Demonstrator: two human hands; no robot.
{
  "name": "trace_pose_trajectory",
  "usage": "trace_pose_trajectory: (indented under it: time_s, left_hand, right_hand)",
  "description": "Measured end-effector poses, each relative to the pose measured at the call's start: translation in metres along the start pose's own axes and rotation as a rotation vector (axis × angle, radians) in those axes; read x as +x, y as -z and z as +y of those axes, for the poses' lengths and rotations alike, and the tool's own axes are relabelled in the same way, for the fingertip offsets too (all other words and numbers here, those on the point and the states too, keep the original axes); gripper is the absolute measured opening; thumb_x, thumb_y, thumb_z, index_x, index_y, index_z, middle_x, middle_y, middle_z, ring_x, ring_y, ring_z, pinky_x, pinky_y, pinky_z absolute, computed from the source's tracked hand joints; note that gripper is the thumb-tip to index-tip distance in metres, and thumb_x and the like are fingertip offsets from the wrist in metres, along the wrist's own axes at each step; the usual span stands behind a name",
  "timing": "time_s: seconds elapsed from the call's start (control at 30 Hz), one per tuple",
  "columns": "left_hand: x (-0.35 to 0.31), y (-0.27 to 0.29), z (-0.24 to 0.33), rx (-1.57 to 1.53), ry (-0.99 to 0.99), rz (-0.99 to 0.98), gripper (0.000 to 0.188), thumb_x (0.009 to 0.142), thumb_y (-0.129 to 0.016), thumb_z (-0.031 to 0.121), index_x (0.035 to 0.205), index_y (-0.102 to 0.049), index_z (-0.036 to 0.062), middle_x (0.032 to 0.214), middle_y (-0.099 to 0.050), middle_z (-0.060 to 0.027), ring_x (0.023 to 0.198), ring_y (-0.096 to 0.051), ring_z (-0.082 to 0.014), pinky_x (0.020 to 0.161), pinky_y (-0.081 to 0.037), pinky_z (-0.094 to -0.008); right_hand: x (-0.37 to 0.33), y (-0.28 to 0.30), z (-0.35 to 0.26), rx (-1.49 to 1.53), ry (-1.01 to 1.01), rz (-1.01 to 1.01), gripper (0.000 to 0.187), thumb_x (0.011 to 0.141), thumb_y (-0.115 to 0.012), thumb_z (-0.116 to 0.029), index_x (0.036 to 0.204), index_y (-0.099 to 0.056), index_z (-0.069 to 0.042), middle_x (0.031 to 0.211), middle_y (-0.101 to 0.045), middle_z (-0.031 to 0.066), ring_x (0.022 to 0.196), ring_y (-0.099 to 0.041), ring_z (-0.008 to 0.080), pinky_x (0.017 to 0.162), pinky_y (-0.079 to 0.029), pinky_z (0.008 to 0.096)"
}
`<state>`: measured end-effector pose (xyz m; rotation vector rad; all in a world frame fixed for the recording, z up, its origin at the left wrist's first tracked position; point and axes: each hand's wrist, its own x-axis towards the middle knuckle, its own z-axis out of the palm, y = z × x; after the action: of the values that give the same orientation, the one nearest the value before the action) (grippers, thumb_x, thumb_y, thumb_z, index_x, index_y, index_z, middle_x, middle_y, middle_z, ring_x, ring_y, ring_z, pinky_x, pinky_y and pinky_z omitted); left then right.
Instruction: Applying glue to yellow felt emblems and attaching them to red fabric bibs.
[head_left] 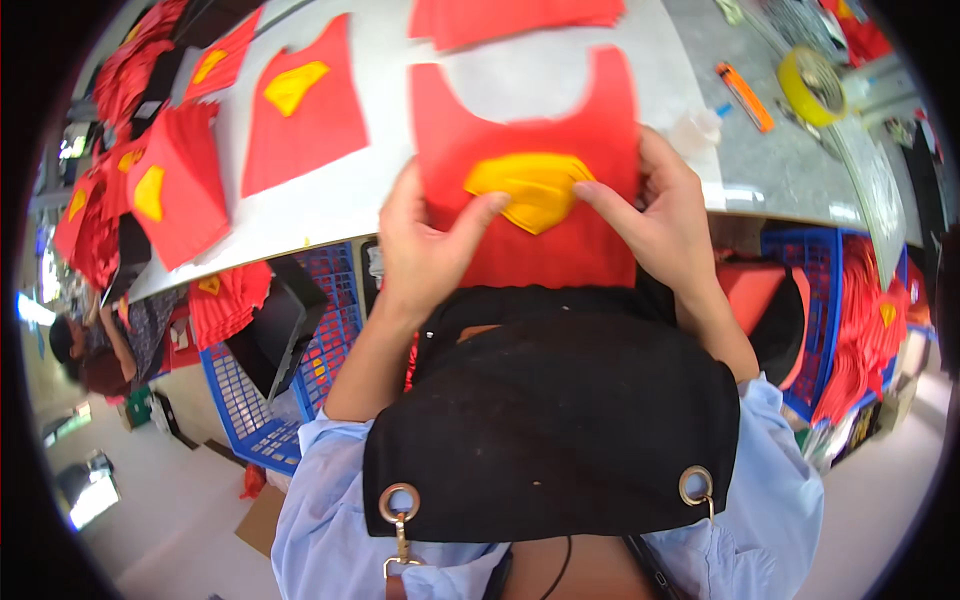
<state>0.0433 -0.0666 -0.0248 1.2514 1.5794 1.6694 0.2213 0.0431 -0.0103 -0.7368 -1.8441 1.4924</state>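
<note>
Both my hands hold a red vest-shaped fabric piece (pixel 530 140) up over the near edge of the table. A yellow shield-shaped patch (pixel 540 205) sits at its middle. My left hand (pixel 430 235) grips the left side, its thumb at the patch's lower left edge. On the other side, my right hand (pixel 665 215) is closed on the fabric, with its thumb on the patch's right corner. Fingers of both hands are partly hidden behind the red cloth. Another red piece with a yellow patch (pixel 310 120) lies flat to the left.
More red fabric pieces (pixel 515 20) lie at the far side of the table (pixel 390 60). An orange cutter (pixel 745 97) and a yellow tape roll (pixel 810 85) are at the right. Blue baskets (pixel 262 405) stand below. A co-worker (pixel 105 345) is at far left.
</note>
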Motion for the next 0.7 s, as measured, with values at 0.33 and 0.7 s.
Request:
trace_pose_trajectory:
  time_s: [0.33, 0.7]
  left_hand:
    - [0.009, 0.033, 0.019, -0.199, 0.122, -0.088, 0.047, 0.079, -0.065, -0.003, 0.122, -0.045, -0.0034, 0.112, -0.058, -0.0094, 0.104, -0.055, -0.0143, 0.090, -0.044, -0.0293]
    - [0.045, 0.080, 0.037, -0.141, 0.182, -0.010, 0.040, 0.076, -0.067, -0.004, 0.113, -0.054, 0.0015, 0.107, -0.063, -0.0080, 0.098, -0.060, -0.0152, 0.087, -0.048, -0.0300]
  right_hand:
    - [0.010, -0.031, -0.010, 0.167, 0.037, -0.036, 0.032, 0.081, -0.063, 0.001, 0.111, -0.053, 0.006, 0.102, -0.062, 0.0100, 0.093, -0.059, 0.0139, 0.082, -0.047, 0.0268]
    - [0.024, -0.047, -0.005, 0.285, 0.120, 0.015, 0.047, 0.082, -0.061, 0.000, 0.125, -0.042, 0.002, 0.107, -0.055, 0.0109, 0.087, -0.057, 0.0115, 0.075, -0.048, 0.0238]
